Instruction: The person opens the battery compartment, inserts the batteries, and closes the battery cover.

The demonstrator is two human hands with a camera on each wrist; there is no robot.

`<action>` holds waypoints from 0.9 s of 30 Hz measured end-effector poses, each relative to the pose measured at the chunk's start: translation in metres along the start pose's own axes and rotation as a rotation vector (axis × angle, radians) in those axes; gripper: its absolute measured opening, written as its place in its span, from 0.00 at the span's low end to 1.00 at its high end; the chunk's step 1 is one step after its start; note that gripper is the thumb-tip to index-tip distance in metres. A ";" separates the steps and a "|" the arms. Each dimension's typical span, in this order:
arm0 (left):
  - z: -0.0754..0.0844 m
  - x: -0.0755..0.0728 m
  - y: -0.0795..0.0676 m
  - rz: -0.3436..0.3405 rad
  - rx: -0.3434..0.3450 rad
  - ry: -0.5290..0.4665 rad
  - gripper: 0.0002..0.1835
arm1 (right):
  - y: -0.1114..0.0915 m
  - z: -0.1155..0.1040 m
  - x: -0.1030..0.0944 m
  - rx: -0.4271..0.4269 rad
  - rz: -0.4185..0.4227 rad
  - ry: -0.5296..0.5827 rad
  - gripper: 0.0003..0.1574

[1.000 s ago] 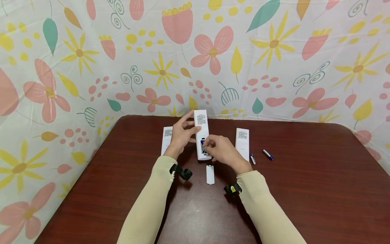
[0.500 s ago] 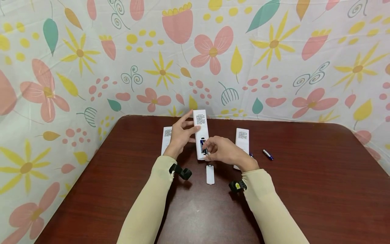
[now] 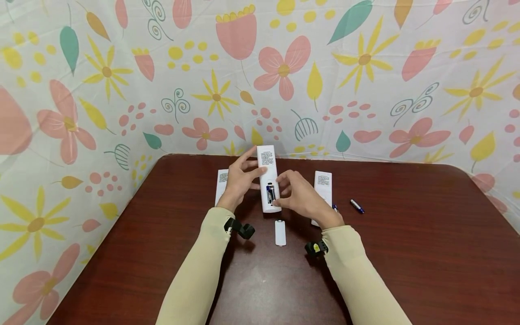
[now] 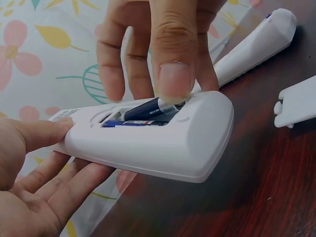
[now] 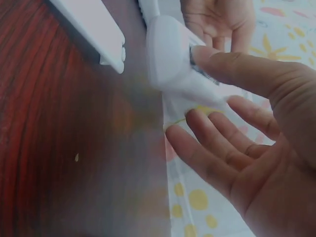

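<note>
A white remote control [image 3: 266, 177] is held back side up and tilted in my left hand [image 3: 239, 181], thumb on its back and fingers beneath. Its battery compartment is uncovered. Inside lie two blue batteries; in the left wrist view the upper battery [image 4: 143, 110] sits slanted, raised at the near end, beside a lower battery [image 4: 138, 123]. The thumb of my right hand [image 3: 301, 197] presses on the raised end. That hand's other fingers extend loosely along the remote's right side. Below the remote, the white battery cover [image 3: 280, 233] lies on the table.
A second white remote [image 3: 221, 180] lies partly behind my left hand. Another white remote [image 3: 323, 184] lies to the right, partly behind my right wrist. A loose battery [image 3: 357, 206] rests farther right, and one more battery [image 3: 335, 208] peeks out beside that remote. Floral cloth [image 3: 243, 90] hangs behind the table.
My right fingers have gone from pinching at the compartment to spreading along the remote's side, with the thumb on the battery. The left hand and remote stay nearly in place.
</note>
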State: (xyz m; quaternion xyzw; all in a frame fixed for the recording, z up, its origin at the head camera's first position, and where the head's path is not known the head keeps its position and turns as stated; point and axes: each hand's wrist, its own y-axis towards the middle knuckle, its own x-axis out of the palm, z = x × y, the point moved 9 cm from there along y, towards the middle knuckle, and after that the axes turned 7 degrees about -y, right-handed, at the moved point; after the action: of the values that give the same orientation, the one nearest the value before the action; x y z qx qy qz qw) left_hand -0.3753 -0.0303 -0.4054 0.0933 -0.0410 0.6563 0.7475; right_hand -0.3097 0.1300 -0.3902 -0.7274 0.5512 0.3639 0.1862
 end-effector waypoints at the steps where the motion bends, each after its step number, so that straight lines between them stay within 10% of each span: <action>1: 0.001 0.000 0.000 -0.001 0.001 -0.001 0.37 | 0.000 0.002 0.000 0.011 -0.004 0.024 0.43; 8: 0.002 0.001 0.000 -0.022 0.004 -0.005 0.37 | -0.002 0.011 0.007 0.047 -0.075 0.155 0.67; 27: 0.003 0.001 0.001 -0.029 0.001 -0.030 0.38 | -0.002 0.008 0.007 0.021 -0.041 0.218 0.62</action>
State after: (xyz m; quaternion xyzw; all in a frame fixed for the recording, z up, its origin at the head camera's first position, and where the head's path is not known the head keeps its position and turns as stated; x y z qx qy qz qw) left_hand -0.3760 -0.0299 -0.4024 0.1043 -0.0506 0.6441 0.7561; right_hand -0.3095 0.1313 -0.4013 -0.7719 0.5569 0.2729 0.1400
